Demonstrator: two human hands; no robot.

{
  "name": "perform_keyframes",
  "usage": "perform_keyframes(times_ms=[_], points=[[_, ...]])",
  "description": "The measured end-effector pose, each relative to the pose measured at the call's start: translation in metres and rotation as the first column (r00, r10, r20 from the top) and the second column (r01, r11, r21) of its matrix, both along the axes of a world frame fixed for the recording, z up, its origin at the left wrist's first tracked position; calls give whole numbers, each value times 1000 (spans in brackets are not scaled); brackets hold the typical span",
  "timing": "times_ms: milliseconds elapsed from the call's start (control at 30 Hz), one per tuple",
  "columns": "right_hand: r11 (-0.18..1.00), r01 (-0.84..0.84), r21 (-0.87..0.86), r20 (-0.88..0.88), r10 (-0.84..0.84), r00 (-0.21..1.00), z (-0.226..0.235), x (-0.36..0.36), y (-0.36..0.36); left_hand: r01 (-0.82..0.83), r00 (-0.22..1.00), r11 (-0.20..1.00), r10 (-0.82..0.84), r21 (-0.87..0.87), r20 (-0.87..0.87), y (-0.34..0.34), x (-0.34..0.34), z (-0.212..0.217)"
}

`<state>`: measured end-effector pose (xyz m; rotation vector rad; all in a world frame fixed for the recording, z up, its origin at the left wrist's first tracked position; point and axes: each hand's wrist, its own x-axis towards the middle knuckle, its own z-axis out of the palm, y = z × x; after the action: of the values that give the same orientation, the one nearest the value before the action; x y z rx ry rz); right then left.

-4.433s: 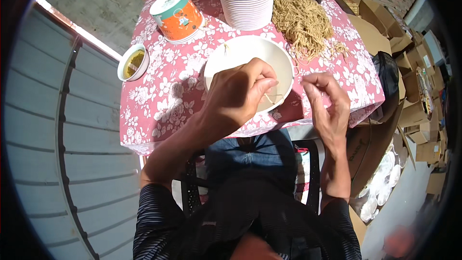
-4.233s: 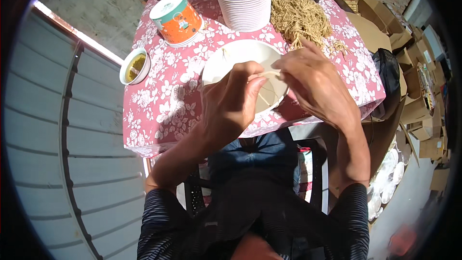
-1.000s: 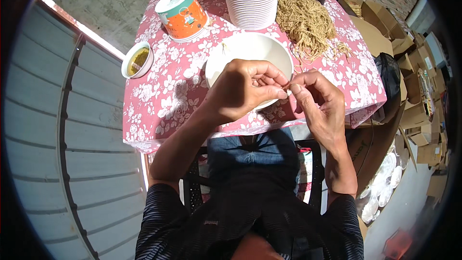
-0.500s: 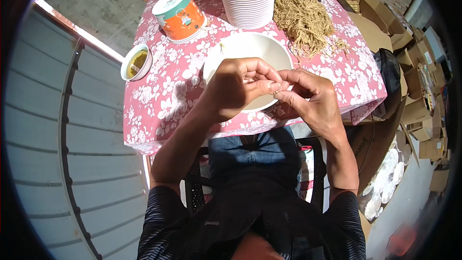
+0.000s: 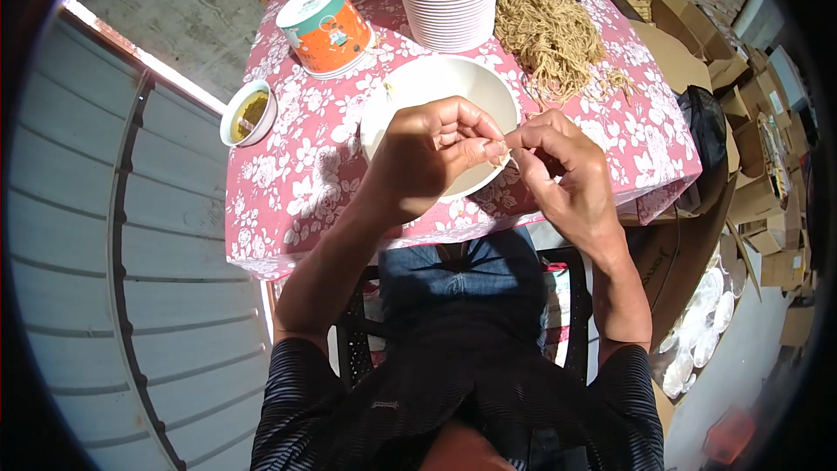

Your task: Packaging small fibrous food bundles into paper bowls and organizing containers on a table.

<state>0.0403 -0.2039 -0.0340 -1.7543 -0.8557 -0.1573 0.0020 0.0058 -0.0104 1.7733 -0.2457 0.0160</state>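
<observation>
Over the near right side of the white bowl [image 5: 471, 78], two bare hands meet at their fingertips. Observed: the left hand [image 5: 418, 155] has thumb and forefinger pinched together, apparently on a short pale strand [image 5: 500, 160], mostly concealed by the fingers. The right hand [image 5: 571, 170] is bent in close beside that grip, thumb and forefinger near each other; I cannot tell whether they are clamped on the strand.

Changes noted: some four seconds ago the hands stood apart with the strand dangling from the left; now they work tip to tip. Over the last half second the bowl has shifted slightly leftward beneath the grip. In my judgement, the work is at a fine two-handed fingering stage, the strand not released.

Beyond the grip and to its right, a tangled heap of tan string [image 5: 549, 39] lies on the flower-patterned table [image 5: 610, 153].
</observation>
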Motion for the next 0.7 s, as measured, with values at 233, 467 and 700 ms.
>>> perform_keyframes(times_ms=[233, 467, 700], points=[[992, 64, 105, -68, -57, 996, -3, -7, 7, -36, 986, 999, 40, -32, 160, -2, 2, -13], [957, 33, 287, -263, 45, 964, -15, -8, 13, -78, 989, 997, 78, -3, 129, -6, -4, -6], [992, 49, 119, -76, -40, 996, -6, -9, 13, -83, 981, 996, 79, 18, 177, -6, -6, -6]])
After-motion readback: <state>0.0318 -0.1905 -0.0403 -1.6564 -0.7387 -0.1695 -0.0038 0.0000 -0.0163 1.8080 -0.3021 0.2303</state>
